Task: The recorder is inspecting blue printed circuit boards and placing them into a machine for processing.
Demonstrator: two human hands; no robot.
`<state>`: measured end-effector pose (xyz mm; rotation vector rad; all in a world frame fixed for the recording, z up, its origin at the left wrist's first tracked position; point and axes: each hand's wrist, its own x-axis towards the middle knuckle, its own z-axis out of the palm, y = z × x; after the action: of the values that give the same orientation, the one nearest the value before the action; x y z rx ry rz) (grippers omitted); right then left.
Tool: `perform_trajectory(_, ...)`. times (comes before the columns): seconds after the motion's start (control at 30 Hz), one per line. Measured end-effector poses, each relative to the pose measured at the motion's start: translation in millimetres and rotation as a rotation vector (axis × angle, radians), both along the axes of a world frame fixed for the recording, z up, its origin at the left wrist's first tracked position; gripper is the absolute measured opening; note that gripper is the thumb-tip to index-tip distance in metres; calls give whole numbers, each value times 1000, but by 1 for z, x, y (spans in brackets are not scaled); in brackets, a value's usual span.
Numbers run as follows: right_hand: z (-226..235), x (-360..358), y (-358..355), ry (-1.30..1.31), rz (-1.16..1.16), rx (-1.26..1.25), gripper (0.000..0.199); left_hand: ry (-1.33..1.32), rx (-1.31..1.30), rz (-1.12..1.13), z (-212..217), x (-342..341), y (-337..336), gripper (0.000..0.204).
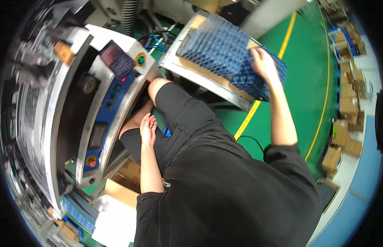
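At the upper right my right hand (pixel 263 64) is closed at the upper edge of a dark blue gridded sheet (pixel 251 80), which hangs past the right end of a small table. Beside it lies a pile of similar blue gridded pieces (pixel 216 41); blur hides whether they are sheets or trays. A small tan patch (pixel 252 44) shows by my fingertips. My left hand (pixel 148 129) hovers above my lap, palm turned up, fingers loosely extended with nothing in them. The machine's front panel (pixel 111 96) is just to its left.
A phone (pixel 116 59) leans on the machine beside a green button (pixel 140 59); a red knob (pixel 91 161) sits lower on its panel. An open carton (pixel 123 185) stands by my left forearm. Cardboard boxes (pixel 348 99) line the far right wall. A cable (pixel 251 139) lies on the green floor.
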<state>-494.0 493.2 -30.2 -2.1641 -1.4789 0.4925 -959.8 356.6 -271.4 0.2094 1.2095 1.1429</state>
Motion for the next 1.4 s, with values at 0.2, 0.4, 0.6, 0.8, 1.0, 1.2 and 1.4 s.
perform_trajectory(0.2,15,29,-43,-287,68,15,37,32,-11,36,1,3,1,31)
perform_trajectory(0.4,6,30,-34,-236,80,-64,34,22,-1,4,3,5,0,29)
perform_trajectory(0.6,-7,16,-11,-143,71,-151,29,21,6,5,2,2,2,28)
perform_trajectory(0.8,7,41,-15,33,49,-150,28,11,10,-10,5,2,1,26)
perform_trajectory(1.0,115,51,-64,209,-48,56,20,148,56,-77,30,-1,-15,23)
perform_trajectory(1.2,141,-34,-77,513,-12,423,25,461,469,-517,141,25,-8,29)
perform_trajectory(1.4,89,-130,-65,1001,353,88,31,-4,650,-379,253,43,-5,40)
